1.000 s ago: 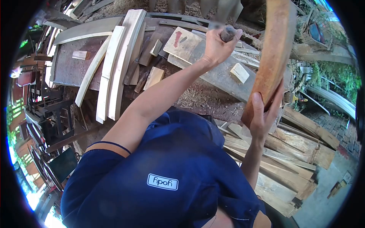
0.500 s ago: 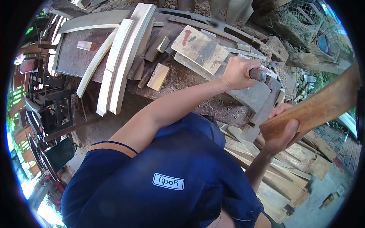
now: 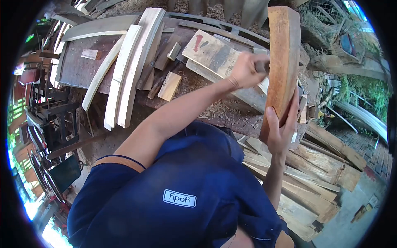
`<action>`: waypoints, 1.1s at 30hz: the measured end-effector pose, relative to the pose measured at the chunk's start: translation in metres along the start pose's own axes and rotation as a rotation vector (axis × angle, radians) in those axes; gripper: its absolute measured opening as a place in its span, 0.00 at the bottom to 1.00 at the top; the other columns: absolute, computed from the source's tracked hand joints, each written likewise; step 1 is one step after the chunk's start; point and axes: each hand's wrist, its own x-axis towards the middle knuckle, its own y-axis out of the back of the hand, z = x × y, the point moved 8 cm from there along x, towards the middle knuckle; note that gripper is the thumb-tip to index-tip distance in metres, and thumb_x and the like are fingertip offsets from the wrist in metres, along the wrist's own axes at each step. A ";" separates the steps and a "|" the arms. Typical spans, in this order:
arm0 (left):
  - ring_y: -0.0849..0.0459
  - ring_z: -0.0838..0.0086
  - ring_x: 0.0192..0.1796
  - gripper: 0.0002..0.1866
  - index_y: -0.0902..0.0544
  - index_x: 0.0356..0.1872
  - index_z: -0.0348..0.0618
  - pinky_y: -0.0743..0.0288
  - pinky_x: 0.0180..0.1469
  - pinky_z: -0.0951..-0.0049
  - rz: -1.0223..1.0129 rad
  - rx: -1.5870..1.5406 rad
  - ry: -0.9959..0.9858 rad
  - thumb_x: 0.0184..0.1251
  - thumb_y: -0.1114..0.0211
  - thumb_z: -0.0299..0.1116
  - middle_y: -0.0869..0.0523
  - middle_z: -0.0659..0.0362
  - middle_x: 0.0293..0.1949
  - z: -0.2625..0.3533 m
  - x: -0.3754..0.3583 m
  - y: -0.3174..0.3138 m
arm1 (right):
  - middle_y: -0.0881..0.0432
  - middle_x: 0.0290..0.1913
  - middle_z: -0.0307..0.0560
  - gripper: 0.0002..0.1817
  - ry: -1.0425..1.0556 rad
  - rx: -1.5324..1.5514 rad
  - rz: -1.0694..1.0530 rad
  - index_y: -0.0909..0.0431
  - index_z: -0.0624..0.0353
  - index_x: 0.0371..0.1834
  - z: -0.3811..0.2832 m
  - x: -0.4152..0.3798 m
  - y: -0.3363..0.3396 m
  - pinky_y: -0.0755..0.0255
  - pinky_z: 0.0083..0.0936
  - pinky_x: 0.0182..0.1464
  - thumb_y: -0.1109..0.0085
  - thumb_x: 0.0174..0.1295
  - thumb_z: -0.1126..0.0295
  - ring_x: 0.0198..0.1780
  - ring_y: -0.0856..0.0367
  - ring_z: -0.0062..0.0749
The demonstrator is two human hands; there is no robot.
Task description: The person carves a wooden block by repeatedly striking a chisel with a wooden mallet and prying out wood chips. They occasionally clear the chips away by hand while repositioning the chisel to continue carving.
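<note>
My right hand [image 3: 283, 126] grips the lower part of a thick, slightly curved brown wooden beam [image 3: 281, 58], with the thumb across its near face. The beam points away from me, over the right end of the workbench [image 3: 198, 111]. My left hand [image 3: 248, 71] is closed around a dark, round-ended tool [image 3: 261, 66], blurred by motion, right at the beam's left edge. The beam hides the tool's far part, and I cannot tell its kind. Below the left hand lies a flat board with a red mark [image 3: 211, 49], resting on another board.
Long pale curved timbers [image 3: 142, 62] lie across the bench's left part, near small wood blocks [image 3: 170, 86]. Stacked planks [image 3: 306, 182] lie below the bench at right. Metal frames and chairs [image 3: 58, 165] stand at left. Wood shavings cover parts of the bench.
The beam has swung from pointing right to pointing away from me, and now stands beside the left hand. My right hand turned with it. My left hand shifted slightly left, still holding the dark tool.
</note>
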 end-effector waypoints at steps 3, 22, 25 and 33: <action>0.29 0.84 0.19 0.14 0.19 0.21 0.40 0.36 0.23 0.76 0.129 -0.224 0.287 0.64 0.29 0.35 0.25 0.65 0.15 -0.032 0.021 0.030 | 0.35 0.71 0.66 0.43 0.034 0.077 0.042 0.47 0.68 0.77 0.006 0.001 0.001 0.43 0.38 0.72 0.40 0.63 0.60 0.71 0.34 0.50; 0.35 0.85 0.20 0.26 0.28 0.15 0.43 0.39 0.24 0.76 0.222 -0.266 0.330 0.67 0.30 0.46 0.29 0.70 0.14 -0.039 0.028 0.039 | 0.37 0.72 0.67 0.42 0.025 0.108 0.125 0.48 0.68 0.77 0.021 -0.004 0.008 0.47 0.41 0.74 0.42 0.65 0.57 0.72 0.37 0.52; 0.34 0.85 0.21 0.25 0.27 0.16 0.41 0.37 0.24 0.77 0.175 -0.194 0.315 0.67 0.30 0.46 0.28 0.69 0.15 -0.037 0.029 0.036 | 0.37 0.72 0.67 0.43 0.024 0.119 0.126 0.48 0.69 0.77 0.021 -0.002 0.008 0.48 0.41 0.74 0.42 0.65 0.57 0.73 0.38 0.51; 0.34 0.85 0.22 0.19 0.22 0.20 0.40 0.36 0.24 0.77 0.159 -0.081 0.208 0.67 0.29 0.39 0.26 0.65 0.15 -0.023 0.018 0.011 | 0.34 0.68 0.64 0.39 0.065 0.160 0.260 0.50 0.66 0.78 -0.013 0.005 0.025 0.40 0.43 0.69 0.50 0.65 0.63 0.68 0.34 0.52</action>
